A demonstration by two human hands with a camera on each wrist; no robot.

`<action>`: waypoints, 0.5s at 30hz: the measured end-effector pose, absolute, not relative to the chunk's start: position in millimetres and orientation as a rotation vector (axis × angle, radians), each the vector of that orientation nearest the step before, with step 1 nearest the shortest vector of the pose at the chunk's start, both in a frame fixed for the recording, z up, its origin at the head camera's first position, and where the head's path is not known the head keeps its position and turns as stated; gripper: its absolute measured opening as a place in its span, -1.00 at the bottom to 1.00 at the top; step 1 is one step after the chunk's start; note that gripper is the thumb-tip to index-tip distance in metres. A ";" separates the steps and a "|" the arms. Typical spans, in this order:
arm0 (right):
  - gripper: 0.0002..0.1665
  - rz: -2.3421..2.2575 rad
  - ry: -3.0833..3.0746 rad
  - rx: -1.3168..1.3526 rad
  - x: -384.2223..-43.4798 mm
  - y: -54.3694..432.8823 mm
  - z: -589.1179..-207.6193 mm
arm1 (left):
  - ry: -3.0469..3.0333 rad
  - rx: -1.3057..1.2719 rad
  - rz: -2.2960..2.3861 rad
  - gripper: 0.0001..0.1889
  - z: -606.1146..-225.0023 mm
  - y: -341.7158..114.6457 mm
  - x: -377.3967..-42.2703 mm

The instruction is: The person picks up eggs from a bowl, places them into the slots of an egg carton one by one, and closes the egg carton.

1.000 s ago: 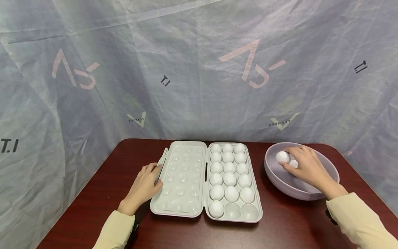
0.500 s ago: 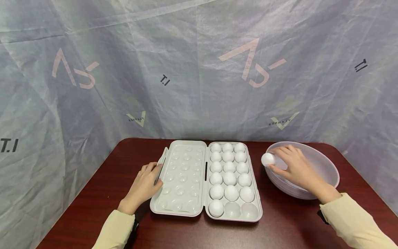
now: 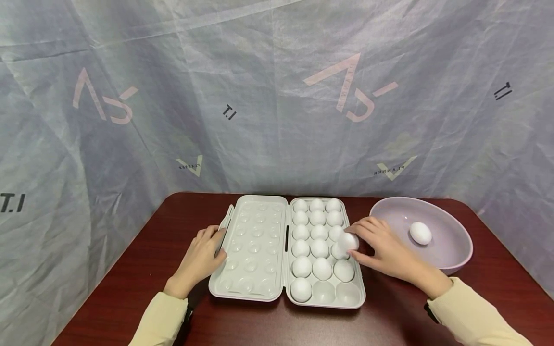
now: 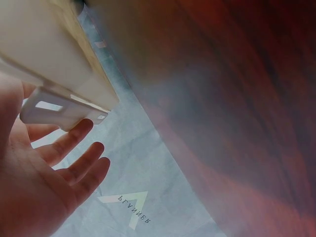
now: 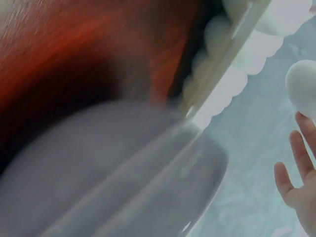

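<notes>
An egg box [image 3: 326, 300] lies unfolded, its base on the right filled with white eggs apart from two hollows in the nearest row. Its dimpled lid [image 3: 255, 250] lies flat on the left. My left hand [image 3: 201, 257] holds the latch flap [image 4: 59, 111] along the lid's outer edge; the thumb is mostly hidden in the left wrist view. Above the right column of the base, my right hand [image 3: 385, 250] pinches a white egg [image 3: 347, 241] between thumb and fingertips. One other egg [image 3: 421, 233] lies in the lilac bowl [image 3: 450, 254], behind my right forearm.
The bowl stands on the dark red wooden table [image 3: 242, 327], right of the egg box. A grey printed cloth [image 3: 277, 105] hangs behind and around the table. In the right wrist view, the bowl's outer wall [image 5: 113, 163] fills the lower left.
My right hand has lifted the egg out of the bowl and carried it left, over the egg box. The other egg in the bowl is now uncovered. My left hand has stayed still.
</notes>
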State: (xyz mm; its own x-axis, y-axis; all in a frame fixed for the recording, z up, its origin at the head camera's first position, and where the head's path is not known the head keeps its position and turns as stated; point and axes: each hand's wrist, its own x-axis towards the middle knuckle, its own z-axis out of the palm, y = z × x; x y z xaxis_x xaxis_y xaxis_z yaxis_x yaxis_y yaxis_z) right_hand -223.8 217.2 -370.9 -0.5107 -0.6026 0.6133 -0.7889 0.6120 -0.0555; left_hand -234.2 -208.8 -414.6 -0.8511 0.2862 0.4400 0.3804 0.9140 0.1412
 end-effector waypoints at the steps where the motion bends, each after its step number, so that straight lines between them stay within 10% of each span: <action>1: -0.54 0.451 -2.287 1.117 -222.4 214.7 -372.3 | -2.657 -0.485 -0.311 -0.51 -414.5 -208.7 -234.1; 15: -0.55 0.500 -2.285 1.313 -203.8 187.7 -389.8 | -2.655 -0.485 -0.308 -0.51 -413.8 -208.2 -233.4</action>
